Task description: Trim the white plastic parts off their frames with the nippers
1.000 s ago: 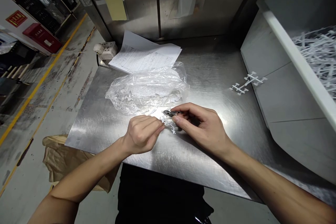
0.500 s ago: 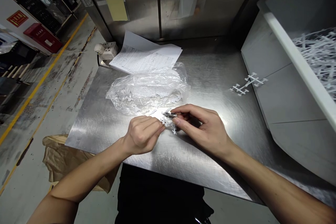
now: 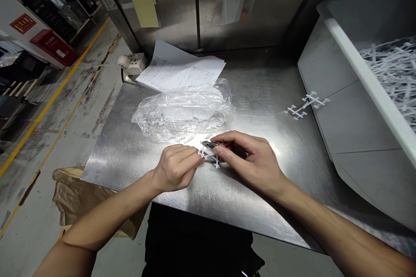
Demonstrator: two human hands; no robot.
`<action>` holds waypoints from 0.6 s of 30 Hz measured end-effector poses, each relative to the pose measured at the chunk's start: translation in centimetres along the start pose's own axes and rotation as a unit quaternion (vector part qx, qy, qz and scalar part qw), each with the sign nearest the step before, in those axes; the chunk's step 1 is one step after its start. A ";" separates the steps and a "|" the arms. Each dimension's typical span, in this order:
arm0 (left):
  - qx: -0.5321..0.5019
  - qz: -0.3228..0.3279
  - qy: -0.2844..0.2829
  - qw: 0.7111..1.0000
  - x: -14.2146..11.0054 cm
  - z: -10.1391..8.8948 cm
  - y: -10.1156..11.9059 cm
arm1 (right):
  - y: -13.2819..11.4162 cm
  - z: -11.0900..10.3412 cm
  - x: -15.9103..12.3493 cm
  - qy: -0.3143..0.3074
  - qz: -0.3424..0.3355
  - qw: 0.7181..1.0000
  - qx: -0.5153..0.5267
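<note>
My left hand (image 3: 178,166) is closed on a branched white plastic sprue (image 3: 209,156), whose arms stick out to the right of my fingers. My right hand (image 3: 250,156) pinches a small dark metal cutter (image 3: 211,143), perhaps nippers, with its tip against or just over the sprue's upper end. Most of the tool is hidden by my fingers. Just beyond both hands lies a clear plastic bag (image 3: 182,110) with small white pieces inside. A few small pale pieces lie at its near edge, in bright light.
Another white sprue (image 3: 307,105) lies on the metal table (image 3: 260,91), beside a large grey bin (image 3: 328,82) heaped with white sprues. Printed sheets (image 3: 178,67) and a power socket (image 3: 134,64) are at the back. A brown paper bag (image 3: 87,203) is below on the left.
The sprue has shifted and turned slightly between my hands. The cutter has tilted a little, its tip staying near the sprue's upper end. Both hands otherwise hold nearly the same place.
</note>
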State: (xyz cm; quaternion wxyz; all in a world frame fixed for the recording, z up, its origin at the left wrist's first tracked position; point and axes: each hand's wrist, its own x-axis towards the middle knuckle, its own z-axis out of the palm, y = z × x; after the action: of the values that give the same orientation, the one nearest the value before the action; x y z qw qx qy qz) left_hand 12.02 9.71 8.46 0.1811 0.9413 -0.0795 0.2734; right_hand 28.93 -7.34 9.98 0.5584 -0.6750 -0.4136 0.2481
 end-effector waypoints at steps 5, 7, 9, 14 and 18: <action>-0.002 -0.006 -0.004 1.000 0.1 0.0 0.1 | 0.3 0.5 -0.1 0.007 0.038 0.999 0.010; -0.012 -0.018 -0.007 1.000 0.1 0.0 0.2 | 0.4 0.6 0.1 0.007 0.068 0.997 0.036; -0.021 -0.034 -0.013 0.999 0.2 0.0 0.2 | 0.4 0.7 0.3 0.006 0.093 0.994 0.060; -0.040 -0.055 -0.015 0.998 0.2 -0.1 0.2 | 0.2 0.6 0.4 0.016 0.100 0.993 0.054; -0.036 -0.059 -0.009 0.998 0.2 -0.1 0.1 | -0.4 0.3 0.2 0.034 0.051 0.997 0.040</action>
State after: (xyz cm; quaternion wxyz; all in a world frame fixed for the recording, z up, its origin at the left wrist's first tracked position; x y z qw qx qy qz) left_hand 12.10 9.61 8.67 0.2302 0.9396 -0.0349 0.2509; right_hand 28.72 -7.01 10.33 0.5849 -0.6805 -0.3494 0.2697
